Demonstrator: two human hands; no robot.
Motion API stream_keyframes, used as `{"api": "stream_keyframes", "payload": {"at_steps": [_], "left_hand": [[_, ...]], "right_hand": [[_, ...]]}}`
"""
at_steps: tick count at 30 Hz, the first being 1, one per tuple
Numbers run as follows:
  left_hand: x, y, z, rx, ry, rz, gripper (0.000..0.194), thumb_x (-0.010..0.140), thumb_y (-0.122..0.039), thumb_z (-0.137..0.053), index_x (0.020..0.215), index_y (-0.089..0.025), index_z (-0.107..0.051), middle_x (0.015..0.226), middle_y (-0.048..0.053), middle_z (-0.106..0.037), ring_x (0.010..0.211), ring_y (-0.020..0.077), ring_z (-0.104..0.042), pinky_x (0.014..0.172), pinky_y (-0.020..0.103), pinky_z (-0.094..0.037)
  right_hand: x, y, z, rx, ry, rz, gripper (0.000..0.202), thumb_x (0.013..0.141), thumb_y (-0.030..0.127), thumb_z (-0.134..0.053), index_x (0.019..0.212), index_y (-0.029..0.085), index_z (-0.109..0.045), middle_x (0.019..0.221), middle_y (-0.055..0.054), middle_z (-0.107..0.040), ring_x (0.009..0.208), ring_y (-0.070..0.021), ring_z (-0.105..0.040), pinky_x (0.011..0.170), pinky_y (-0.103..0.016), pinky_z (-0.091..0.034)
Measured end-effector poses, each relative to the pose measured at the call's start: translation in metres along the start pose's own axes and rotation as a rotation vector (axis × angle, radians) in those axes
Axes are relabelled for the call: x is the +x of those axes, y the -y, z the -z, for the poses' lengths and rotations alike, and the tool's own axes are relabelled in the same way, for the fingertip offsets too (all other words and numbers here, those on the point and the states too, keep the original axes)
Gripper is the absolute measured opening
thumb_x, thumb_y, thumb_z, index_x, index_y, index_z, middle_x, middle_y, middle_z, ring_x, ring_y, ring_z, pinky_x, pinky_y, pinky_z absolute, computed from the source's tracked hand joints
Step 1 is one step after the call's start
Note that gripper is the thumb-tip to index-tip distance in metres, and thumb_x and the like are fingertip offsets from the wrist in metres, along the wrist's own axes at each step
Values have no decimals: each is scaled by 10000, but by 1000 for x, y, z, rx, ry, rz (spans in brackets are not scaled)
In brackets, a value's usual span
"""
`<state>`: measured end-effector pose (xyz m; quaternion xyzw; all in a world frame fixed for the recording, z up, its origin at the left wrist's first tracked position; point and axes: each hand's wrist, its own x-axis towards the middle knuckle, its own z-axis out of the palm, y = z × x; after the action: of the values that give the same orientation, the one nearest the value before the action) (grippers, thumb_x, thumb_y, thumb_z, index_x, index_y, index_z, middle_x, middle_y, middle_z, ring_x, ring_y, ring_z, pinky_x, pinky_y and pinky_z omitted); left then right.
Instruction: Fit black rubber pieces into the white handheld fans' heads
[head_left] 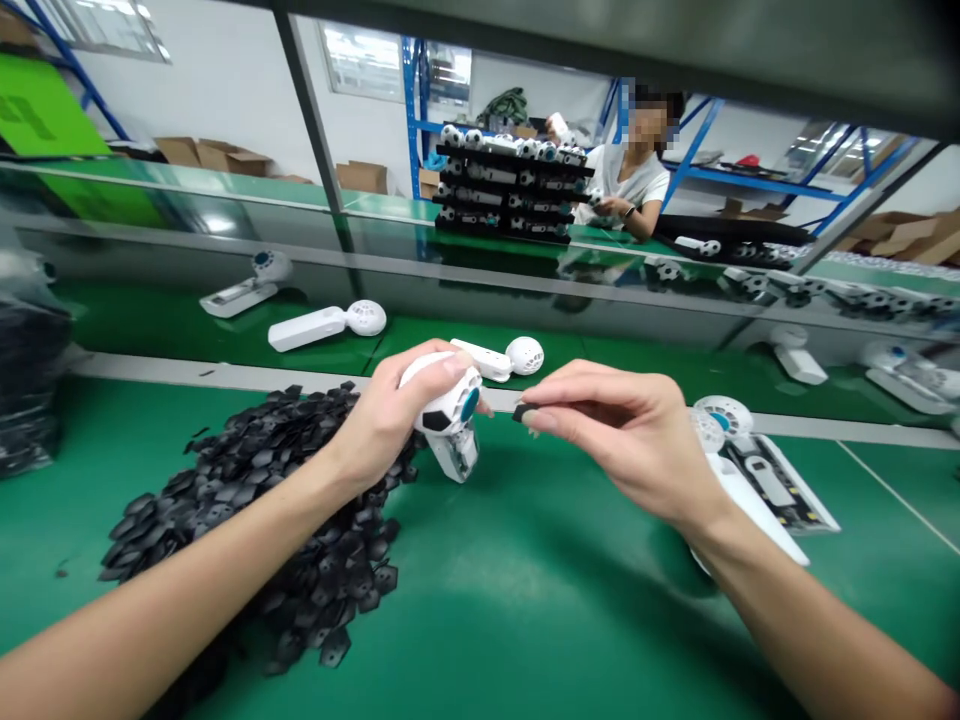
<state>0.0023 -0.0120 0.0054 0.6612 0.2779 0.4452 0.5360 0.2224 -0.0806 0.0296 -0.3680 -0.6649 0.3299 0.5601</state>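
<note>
My left hand (397, 400) is wrapped round the round head of a white handheld fan (450, 405), whose open handle points down and shows parts inside. A black pentagon patch and a blue centre mark the fan's head. Just to the right, my right hand (619, 420) pinches a small black pentagon piece (523, 411) between thumb and fingertips, apart from the fan. Beneath and beside my left forearm spreads a heap of black pentagon pieces (255, 490). Near my right wrist lie more white fan parts (776, 485), one with its handle open, partly hidden by the arm.
Beyond the bench edge, white fans (322, 325) lie on a green belt (420, 340). A dark plastic bag (30, 370) stands at the left. Across the line, a person (634, 180) works beside stacked black trays (510, 200) of fans. Cardboard boxes (217, 157) sit behind.
</note>
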Motion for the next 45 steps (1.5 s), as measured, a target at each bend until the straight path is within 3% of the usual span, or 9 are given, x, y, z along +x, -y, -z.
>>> {"api": "stream_keyframes", "payload": {"at_steps": [4,7,10,13,22,28,34,40,45], "left_hand": [[-11,1,-12,0,-162,-153,472,1023,-628,-623,878,-193,-736,704,51,-727,551,183,-635,473,296,-474],[-19,-3,-17,163,-249,-410,427,1049,-573,-588,902,-220,-778,735,52,-737,561,186,-635,462,318,-444],[-20,-3,-16,295,-243,-701,294,1028,-481,-595,997,-284,-811,758,56,-734,605,221,-651,500,376,-445],[-17,3,-11,343,-236,-814,287,1016,-450,-559,1088,-338,-813,774,68,-731,621,261,-657,499,421,-446],[-15,1,-10,553,-209,-967,321,1020,-406,-522,1204,-318,-770,744,70,-682,685,286,-668,527,430,-494],[-17,-14,-15,708,-202,-1080,271,1010,-403,-538,1112,-268,-751,725,75,-658,614,262,-643,492,401,-477],[-24,-30,-22,672,-172,-1044,187,990,-398,-578,1019,-296,-731,630,46,-629,518,239,-616,437,380,-431],[-27,-35,-22,643,-186,-970,215,999,-390,-549,1037,-319,-748,632,30,-638,477,225,-589,440,381,-417],[-29,-40,-23,573,-85,-886,193,995,-360,-603,858,-292,-722,591,14,-640,444,195,-559,438,367,-406]], "right_hand": [[-2,9,-8,298,-8,-304,223,721,160,-1012,869,226,-858,790,13,-810,690,-122,-746,699,-200,-646],[-4,18,-15,477,44,-491,326,606,193,-1073,780,184,-798,731,22,-773,648,-118,-732,678,-203,-647],[-6,23,-21,574,110,-591,365,582,218,-1086,767,170,-775,701,23,-759,640,-110,-726,668,-193,-633],[-8,25,-26,589,129,-612,367,597,251,-1084,765,167,-769,695,13,-762,647,-117,-733,674,-203,-630],[-18,25,-38,580,1,-509,410,598,316,-1088,770,180,-742,749,23,-772,674,-133,-750,710,-239,-660],[-21,28,-39,608,-13,-606,521,492,266,-1114,737,183,-662,657,29,-737,612,-129,-716,614,-206,-590],[-21,26,-40,616,52,-685,660,467,267,-1120,762,214,-532,600,38,-724,522,-119,-660,529,-194,-545],[-20,26,-40,593,152,-658,654,593,402,-1086,798,231,-489,619,45,-714,532,-153,-697,486,-214,-553],[-18,30,-36,582,263,-670,579,682,402,-1051,805,221,-515,677,39,-752,611,-160,-755,529,-209,-581]]}}
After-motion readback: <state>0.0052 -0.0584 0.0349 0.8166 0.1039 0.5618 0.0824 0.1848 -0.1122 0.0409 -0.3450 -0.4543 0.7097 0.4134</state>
